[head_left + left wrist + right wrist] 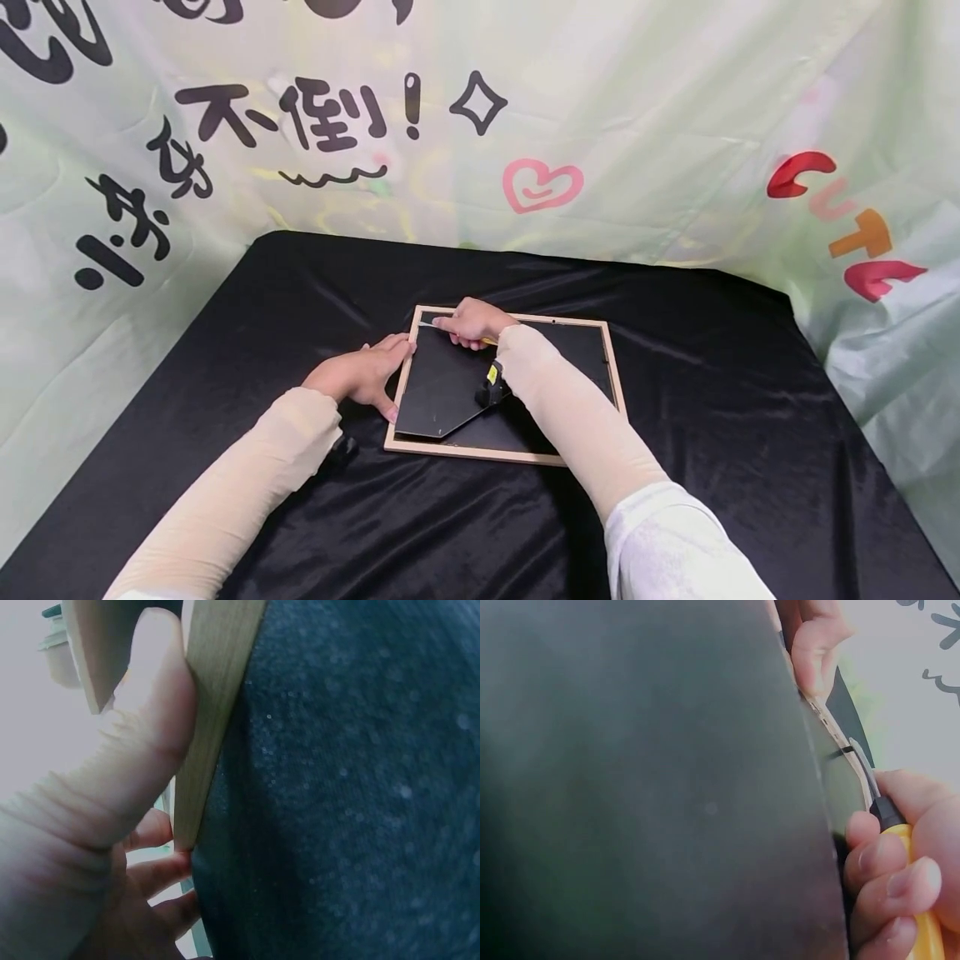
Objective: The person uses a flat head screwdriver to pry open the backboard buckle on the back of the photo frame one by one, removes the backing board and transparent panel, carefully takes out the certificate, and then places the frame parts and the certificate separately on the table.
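A picture frame (480, 452) with a pale wooden rim lies back up on black cloth, its black backing board (555, 337) showing. A black stand flap (438, 383) with an angled lower edge lies over the left part of the backing. My left hand (363, 375) rests at the frame's left side, thumb and fingers spread apart along the rim. My right hand (474, 323) grips a yellow-handled tool (924, 930) near the upper left corner. The tool's curved metal tip overlaps a small dark tab (846, 750) at the rim in the right wrist view.
Black cloth (720, 400) covers the table, with folds in front of the frame. Pale printed curtains (660, 125) hang behind and along both sides. Dark wrist camera mounts (491, 387) sit under the forearms, the right one close over the flap.
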